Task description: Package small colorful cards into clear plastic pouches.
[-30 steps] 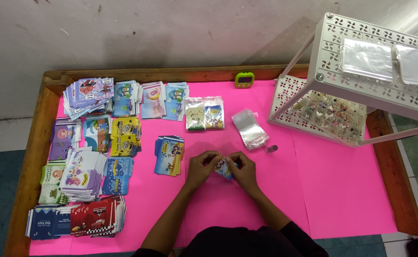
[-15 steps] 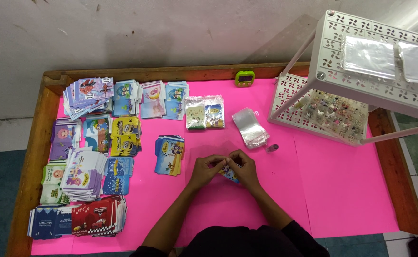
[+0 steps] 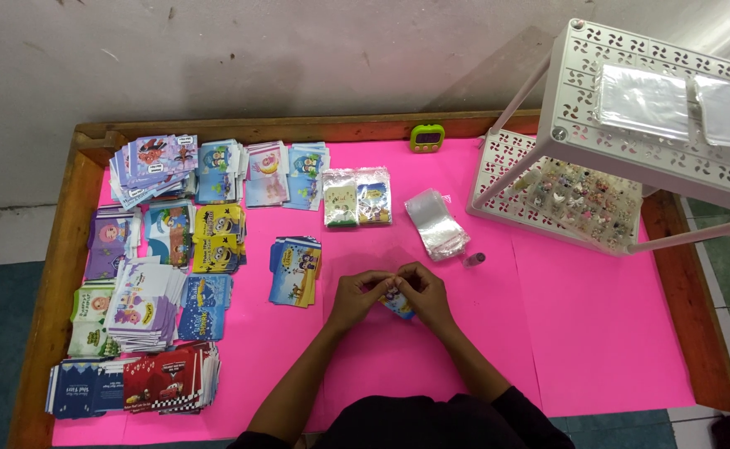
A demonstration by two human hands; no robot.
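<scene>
covering wooden table (image 3: 57,274): pink sheet (image 3: 598,333)

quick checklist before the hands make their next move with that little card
1. Both hands on the small card: left hand and right hand meet over it: ok.
2. Card fully visible: mostly hidden by fingers: not ok.
3. Clear sleeves lie near the hands: ok.
4. Blue card stack lies beside the left hand, apart: ok.
5. Small dark tube upright or lying: cannot tell.

Card stacks (image 3: 157,274), clear sleeves (image 3: 436,222), white rack (image 3: 623,141), perhaps a green timer (image 3: 426,137).
</scene>
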